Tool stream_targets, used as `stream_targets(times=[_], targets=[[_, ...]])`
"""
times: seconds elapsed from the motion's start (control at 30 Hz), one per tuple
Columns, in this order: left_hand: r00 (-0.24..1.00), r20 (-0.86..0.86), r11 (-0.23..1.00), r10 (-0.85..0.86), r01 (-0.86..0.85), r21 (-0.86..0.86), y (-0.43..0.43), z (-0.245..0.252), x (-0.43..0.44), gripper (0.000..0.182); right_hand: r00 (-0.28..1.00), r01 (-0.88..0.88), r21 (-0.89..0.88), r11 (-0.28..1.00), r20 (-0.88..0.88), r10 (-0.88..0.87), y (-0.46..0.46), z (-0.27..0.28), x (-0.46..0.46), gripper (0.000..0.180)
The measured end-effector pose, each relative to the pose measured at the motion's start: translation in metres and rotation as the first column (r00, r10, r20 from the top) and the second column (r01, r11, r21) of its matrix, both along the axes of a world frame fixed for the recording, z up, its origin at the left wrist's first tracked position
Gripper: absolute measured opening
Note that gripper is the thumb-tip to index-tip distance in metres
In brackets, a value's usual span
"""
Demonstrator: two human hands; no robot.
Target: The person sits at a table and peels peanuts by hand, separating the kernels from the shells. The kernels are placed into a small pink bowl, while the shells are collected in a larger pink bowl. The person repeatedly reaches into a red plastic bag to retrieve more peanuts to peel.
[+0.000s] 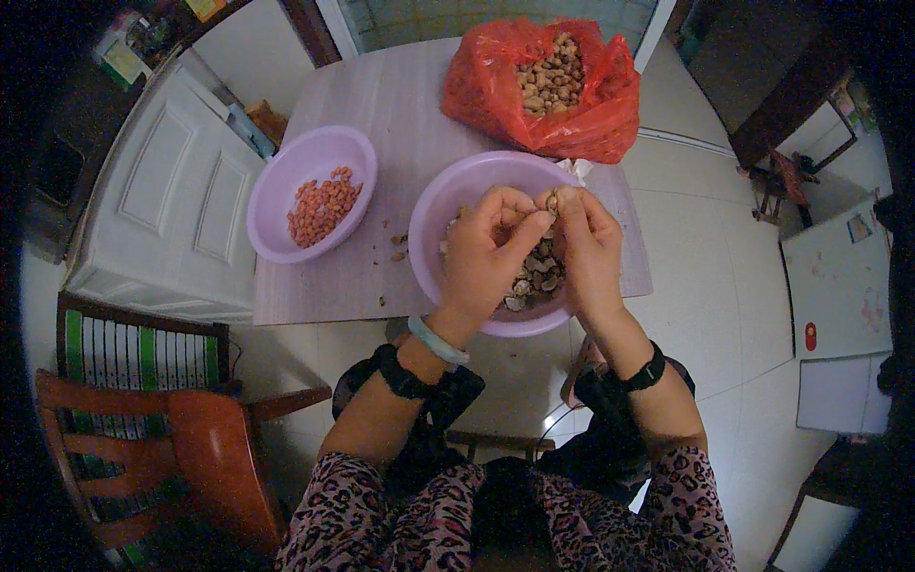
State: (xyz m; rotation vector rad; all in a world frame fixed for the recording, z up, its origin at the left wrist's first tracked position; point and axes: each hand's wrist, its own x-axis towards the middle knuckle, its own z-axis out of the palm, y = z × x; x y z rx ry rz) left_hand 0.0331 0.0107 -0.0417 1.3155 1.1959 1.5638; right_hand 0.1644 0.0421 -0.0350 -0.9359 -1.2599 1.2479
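Note:
Both hands meet over a large purple plastic basin (pixel 429 279) that holds empty peanut shells (pixel 537 275). A peanut in its shell (pixel 552 203) is pinched between the fingertips of my left hand (pixel 493 247) and my right hand (pixel 590 243). My left fingers are curled, and whether they hide more is not visible. To the left stands a smaller purple bowl (pixel 268 229) with shelled reddish peanuts (pixel 325 207) gathered in it. Behind the basin, an open red plastic bag (pixel 486 93) is filled with unshelled peanuts (pixel 554 79).
The basin, bowl and bag stand on a light wood-grain table (pixel 336 300). Shell bits (pixel 398 247) lie between bowl and basin. A crumpled white tissue (pixel 576 169) is behind the basin. A wooden chair (pixel 221 465) stands at lower left, a white panelled cabinet (pixel 171 186) at left.

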Motion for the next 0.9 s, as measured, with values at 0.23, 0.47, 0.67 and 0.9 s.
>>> stream_targets(times=[0.23, 0.47, 0.67, 0.9], targets=[[0.996, -0.045, 0.977, 0.081, -0.07, 0.2, 0.01, 0.005, -0.006, 0.009, 0.987, -0.005, 0.103, 0.995, 0.163, -0.012, -0.005, -0.004, -0.001, 0.027], [0.988, 0.145, 0.988, -0.045, 0.066, -0.143, -0.003, 0.019, -0.012, 0.01, 0.926, 0.027, 0.292, 0.956, 0.354, -0.134, -0.004, 0.001, -0.001, 0.024], [0.933, 0.328, 0.939, -0.15, 0.239, -0.248, -0.001, 0.019, -0.018, 0.014, 0.841, -0.004, 0.501, 0.865, 0.47, -0.268, -0.004, 0.009, 0.0, 0.021], [0.913, 0.37, 0.948, -0.172, 0.255, -0.189, 0.002, 0.013, -0.02, 0.01, 0.915, -0.004, 0.44, 0.898, 0.364, -0.174, -0.005, 0.01, -0.002, 0.015]])
